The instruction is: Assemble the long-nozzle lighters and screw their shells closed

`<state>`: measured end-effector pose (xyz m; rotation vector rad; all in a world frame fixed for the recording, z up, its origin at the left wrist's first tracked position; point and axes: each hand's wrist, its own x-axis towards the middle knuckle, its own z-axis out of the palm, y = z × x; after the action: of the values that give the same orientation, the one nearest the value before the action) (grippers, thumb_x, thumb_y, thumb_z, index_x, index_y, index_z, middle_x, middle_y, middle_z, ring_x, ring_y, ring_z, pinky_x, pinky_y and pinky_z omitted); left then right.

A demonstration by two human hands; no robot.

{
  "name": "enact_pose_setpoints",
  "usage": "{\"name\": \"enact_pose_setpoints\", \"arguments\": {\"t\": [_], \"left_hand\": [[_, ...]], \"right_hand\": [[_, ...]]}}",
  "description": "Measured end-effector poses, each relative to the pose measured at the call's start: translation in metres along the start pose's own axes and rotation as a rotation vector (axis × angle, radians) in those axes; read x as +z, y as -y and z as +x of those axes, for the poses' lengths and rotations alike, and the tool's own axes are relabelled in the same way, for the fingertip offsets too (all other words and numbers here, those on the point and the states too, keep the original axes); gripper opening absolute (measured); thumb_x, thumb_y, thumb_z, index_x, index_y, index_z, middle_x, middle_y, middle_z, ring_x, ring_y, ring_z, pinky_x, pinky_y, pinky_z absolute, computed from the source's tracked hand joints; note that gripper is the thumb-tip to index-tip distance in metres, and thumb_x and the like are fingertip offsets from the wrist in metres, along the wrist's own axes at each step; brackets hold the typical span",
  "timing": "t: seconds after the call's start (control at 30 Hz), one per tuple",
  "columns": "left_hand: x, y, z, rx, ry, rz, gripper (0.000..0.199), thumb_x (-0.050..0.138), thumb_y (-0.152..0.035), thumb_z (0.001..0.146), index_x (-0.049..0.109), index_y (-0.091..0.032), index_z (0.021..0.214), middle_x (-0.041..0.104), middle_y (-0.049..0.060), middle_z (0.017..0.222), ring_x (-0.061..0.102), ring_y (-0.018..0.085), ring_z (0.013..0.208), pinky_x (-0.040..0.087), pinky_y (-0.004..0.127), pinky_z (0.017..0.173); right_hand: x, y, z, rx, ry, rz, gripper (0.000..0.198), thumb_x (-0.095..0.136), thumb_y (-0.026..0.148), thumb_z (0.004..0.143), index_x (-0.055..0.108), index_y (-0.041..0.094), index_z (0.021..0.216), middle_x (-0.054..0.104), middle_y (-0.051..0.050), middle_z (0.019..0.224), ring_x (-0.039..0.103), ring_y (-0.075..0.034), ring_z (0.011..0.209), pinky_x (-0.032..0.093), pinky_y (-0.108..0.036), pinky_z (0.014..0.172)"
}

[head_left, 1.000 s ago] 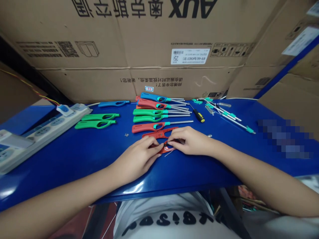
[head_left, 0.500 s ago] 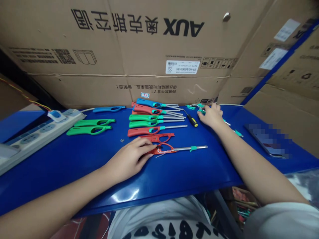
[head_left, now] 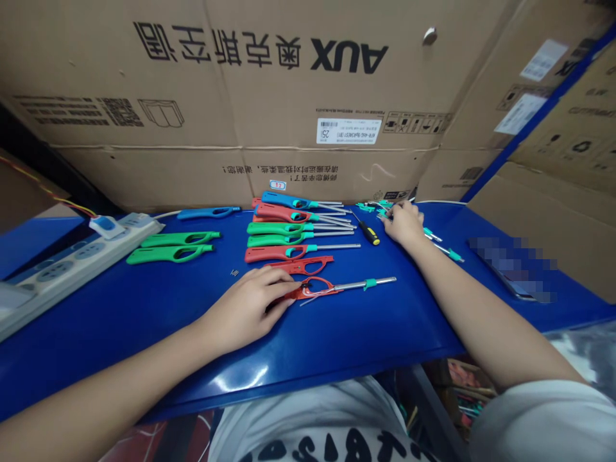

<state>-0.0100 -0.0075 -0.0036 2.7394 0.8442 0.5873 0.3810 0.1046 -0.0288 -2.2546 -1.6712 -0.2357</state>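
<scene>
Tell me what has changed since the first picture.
The right hand has left the open red handle and moved forward and to the right, to the pile of teal parts; its fingertips are hidden, so I cannot tell whether it grips anything. The metal tube at the handle's front now shows. The left hand still holds the handle; the screwdriver stayed put.

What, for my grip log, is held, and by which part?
Left hand: the open orange-red plastic lighter half-shell, by its handle end. Right hand: cannot tell.
</scene>
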Motion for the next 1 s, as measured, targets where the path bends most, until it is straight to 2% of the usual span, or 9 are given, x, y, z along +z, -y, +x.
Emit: {"name": "enact_pose_setpoints", "arguments": {"t": [0.2, 0.37, 0.57, 0.73, 1.0], "left_hand": [[-0.001, -0.001, 0.0, -0.006, 0.024, 0.0, 0.028, 0.053, -0.018, 0.097, 0.069, -0.022, 0.12, 0.07, 0.008, 0.116, 0.065, 0.024, 0.108, 0.052, 0.04, 0.096], [-0.002, 0.0, -0.003, -0.003, 0.034, 0.002, 0.028, 0.054, -0.018, 0.098, 0.068, -0.023, 0.122, 0.07, 0.007, 0.118, 0.064, 0.023, 0.11, 0.05, 0.04, 0.097], [-0.002, 0.0, -0.001, 0.012, 0.03, 0.008, 0.028, 0.054, -0.019, 0.099, 0.068, -0.022, 0.122, 0.07, 0.007, 0.117, 0.064, 0.022, 0.109, 0.05, 0.038, 0.096], [-0.003, 0.0, -0.001, 0.011, 0.042, 0.016, 0.027, 0.053, -0.019, 0.098, 0.068, -0.022, 0.121, 0.07, 0.006, 0.116, 0.064, 0.022, 0.108, 0.05, 0.038, 0.095], [-0.003, 0.0, 0.0, 0.002, 0.049, 0.013, 0.028, 0.053, -0.02, 0.098, 0.068, -0.023, 0.121, 0.07, 0.006, 0.117, 0.065, 0.023, 0.108, 0.05, 0.038, 0.095]], "right_hand": [[-0.007, -0.001, -0.001, 0.022, -0.03, 0.055, 0.02, 0.065, 0.035, 0.084, 0.069, 0.018, 0.094, 0.056, -0.015, 0.129, 0.046, -0.036, 0.121, 0.038, -0.053, 0.101], [-0.01, -0.008, 0.004, 0.084, -0.066, 0.109, 0.022, 0.059, 0.035, 0.089, 0.073, 0.018, 0.094, 0.054, -0.015, 0.135, 0.041, -0.037, 0.126, 0.037, -0.053, 0.1], [-0.01, -0.016, 0.01, 0.12, -0.059, 0.186, 0.023, 0.071, 0.039, 0.083, 0.077, 0.019, 0.092, 0.058, -0.014, 0.133, 0.045, -0.035, 0.126, 0.037, -0.051, 0.103], [-0.005, -0.016, 0.015, 0.114, -0.074, 0.231, 0.018, 0.073, 0.035, 0.08, 0.077, 0.02, 0.089, 0.059, -0.011, 0.132, 0.045, -0.034, 0.126, 0.037, -0.05, 0.105], [-0.001, -0.021, 0.016, 0.109, -0.107, 0.303, 0.008, 0.071, 0.026, 0.074, 0.073, 0.018, 0.075, 0.064, -0.014, 0.122, 0.048, -0.036, 0.121, 0.04, -0.055, 0.1]]}}
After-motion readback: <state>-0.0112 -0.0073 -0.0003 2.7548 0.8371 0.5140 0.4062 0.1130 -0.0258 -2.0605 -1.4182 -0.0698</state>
